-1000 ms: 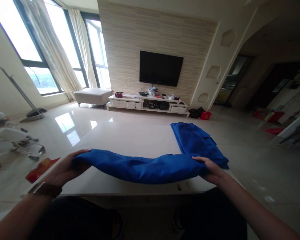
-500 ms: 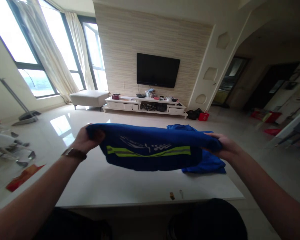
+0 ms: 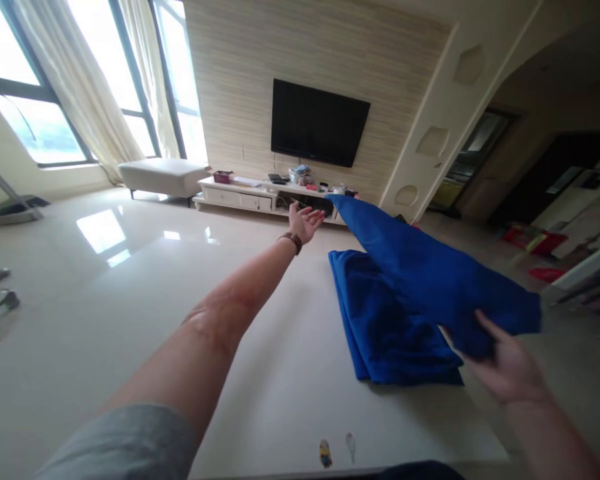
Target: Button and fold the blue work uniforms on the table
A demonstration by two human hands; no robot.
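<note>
My right hand (image 3: 510, 367) grips the near edge of a folded blue work garment (image 3: 425, 267), thumb on top. The garment is tilted in the air, its far corner raised to the left, and no reflective strip shows on this side. Under it, a second folded blue garment (image 3: 370, 327) lies on the white table (image 3: 265, 413), partly covered from view. My left hand (image 3: 307, 223), with a watch (image 3: 295, 242) on the wrist, reaches forward over the table's far side. Its fingers are spread, palm up, and it holds nothing, apart from the raised corner.
Two small items, a yellow-and-blue figure (image 3: 325, 453) and a pale spoon-shaped piece (image 3: 351, 447), lie by the table's near edge. Beyond stand a low white TV cabinet (image 3: 237, 198) with clutter, a wall television (image 3: 320, 123) and a pale bench (image 3: 163, 175).
My left hand has let go of the garment and moved forward and right. My right hand has carried the garment to the right, above the other one, and the strip has turned out of sight.
</note>
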